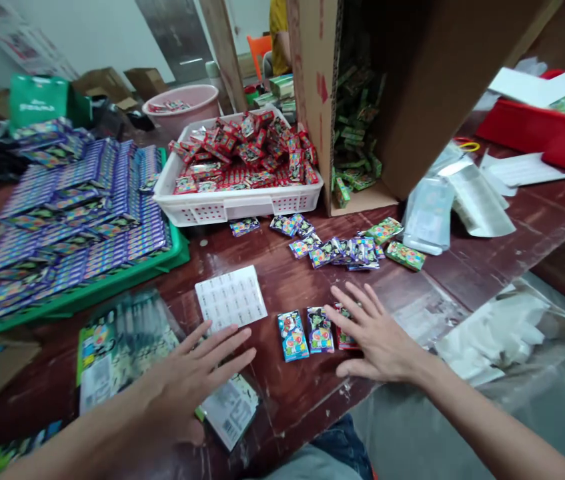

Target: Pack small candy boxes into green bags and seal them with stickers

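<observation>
My right hand point(369, 330) is open, its fingers spread over a small red packet point(345, 328) that it partly covers. To the left of that packet lie a purple packet point(320, 329) and a light-blue box point(293, 335), in a row on the table. My left hand point(202, 373) is open too, fingers stretched out, above printed cards in clear sleeves point(232, 408). A sheet of white labels point(231, 297) lies just beyond its fingertips. Whether either palm touches anything is hard to tell.
A white basket point(242, 208) holds many red packets. Purple packets stand in rows on a green tray point(177, 250) at left. An open carton point(312, 87) has green boxes inside. Loose purple packets point(347, 252), clear plastic sleeves point(429, 212) and a red bin point(527, 130) lie around.
</observation>
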Action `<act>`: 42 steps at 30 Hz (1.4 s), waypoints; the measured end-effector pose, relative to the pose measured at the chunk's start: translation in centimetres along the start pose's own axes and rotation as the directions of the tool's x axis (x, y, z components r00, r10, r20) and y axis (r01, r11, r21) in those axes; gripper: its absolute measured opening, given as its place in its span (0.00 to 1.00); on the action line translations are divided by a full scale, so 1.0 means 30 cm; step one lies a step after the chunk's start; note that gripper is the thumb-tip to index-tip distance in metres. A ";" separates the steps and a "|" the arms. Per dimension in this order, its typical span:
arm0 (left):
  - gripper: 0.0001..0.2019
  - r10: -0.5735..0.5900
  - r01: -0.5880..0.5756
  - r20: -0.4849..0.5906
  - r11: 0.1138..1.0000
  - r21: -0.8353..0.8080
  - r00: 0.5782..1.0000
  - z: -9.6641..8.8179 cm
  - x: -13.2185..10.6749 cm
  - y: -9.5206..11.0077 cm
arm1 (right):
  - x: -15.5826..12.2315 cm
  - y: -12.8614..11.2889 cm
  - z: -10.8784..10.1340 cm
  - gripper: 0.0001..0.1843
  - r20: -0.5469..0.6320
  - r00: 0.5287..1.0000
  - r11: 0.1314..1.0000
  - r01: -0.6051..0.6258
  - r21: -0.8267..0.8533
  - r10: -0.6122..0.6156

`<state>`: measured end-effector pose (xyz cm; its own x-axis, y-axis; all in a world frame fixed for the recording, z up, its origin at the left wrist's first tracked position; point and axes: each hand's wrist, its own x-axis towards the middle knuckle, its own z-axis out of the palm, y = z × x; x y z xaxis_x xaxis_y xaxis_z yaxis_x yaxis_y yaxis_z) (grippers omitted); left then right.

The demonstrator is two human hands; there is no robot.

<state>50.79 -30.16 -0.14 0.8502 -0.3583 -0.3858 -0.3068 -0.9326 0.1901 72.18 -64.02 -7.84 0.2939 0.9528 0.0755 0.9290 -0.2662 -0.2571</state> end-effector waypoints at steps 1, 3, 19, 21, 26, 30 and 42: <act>0.57 0.006 -0.006 0.020 1.000 0.002 1.000 0.026 -0.032 0.003 | 0.034 -0.024 0.006 0.55 0.017 0.999 0.999 0.041 0.003 -0.041; 0.47 0.011 -0.011 0.032 1.000 -0.015 0.999 0.066 -0.064 0.032 | 0.102 -0.071 0.017 0.53 0.043 0.994 0.995 0.099 0.008 -0.099; 0.44 -0.596 0.474 -0.223 0.772 -0.424 0.772 0.291 -0.129 0.304 | 0.246 -0.214 0.108 0.44 0.040 0.971 0.971 0.235 0.031 -0.237; 0.42 -0.630 0.482 -0.258 0.748 -0.457 0.733 0.307 -0.125 0.312 | 0.239 -0.209 0.102 0.41 0.037 0.971 0.970 0.234 0.064 -0.237; 0.43 -0.677 0.483 -0.287 0.704 -0.521 0.677 0.317 -0.118 0.313 | 0.230 -0.235 0.087 0.39 0.030 0.979 0.967 0.195 0.167 -0.202; 0.40 -0.724 0.486 -0.270 0.645 -0.590 0.634 0.287 -0.071 0.284 | 0.233 -0.260 0.078 0.40 0.118 0.951 0.941 0.253 0.226 -0.285; 0.12 -0.785 0.480 -0.254 0.564 -0.672 0.565 0.231 0.052 0.207 | 0.240 -0.249 0.068 0.42 0.166 0.933 0.928 0.272 0.255 -0.320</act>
<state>47.24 -36.81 -5.82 0.8301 0.5404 -0.1376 0.5230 -0.6688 0.5284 66.91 -54.89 -7.34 -0.0602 0.9982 -0.0077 0.8845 0.0498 -0.4639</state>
